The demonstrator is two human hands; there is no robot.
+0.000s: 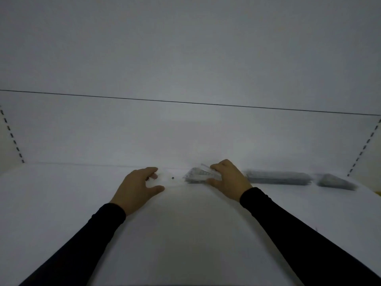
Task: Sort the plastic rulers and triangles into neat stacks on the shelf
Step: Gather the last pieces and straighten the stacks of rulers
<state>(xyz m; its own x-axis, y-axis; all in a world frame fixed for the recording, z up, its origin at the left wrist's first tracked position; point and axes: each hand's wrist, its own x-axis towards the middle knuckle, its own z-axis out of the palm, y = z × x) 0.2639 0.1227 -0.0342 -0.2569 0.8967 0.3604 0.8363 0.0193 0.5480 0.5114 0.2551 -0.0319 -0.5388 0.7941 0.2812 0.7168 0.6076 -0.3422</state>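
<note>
On the white shelf (185, 223) both my hands reach toward the back. My left hand (138, 188) holds the left end of a clear plastic ruler (171, 178) between curled fingers and thumb; the ruler is nearly invisible apart from a small dark hole. My right hand (228, 178) grips a small stack of clear triangles (198, 176) lying just left of it. To the right lies a long stack of rulers (278, 178), and past that a smaller stack of triangles (335, 182). The picture is blurred.
The shelf's white back panel (185, 131) rises right behind the stacks. Slotted uprights stand at the far left (12, 137) and far right (365, 145). A yellow scrap (378, 193) shows at the right edge. Bare shelf surface lies to the left and in front.
</note>
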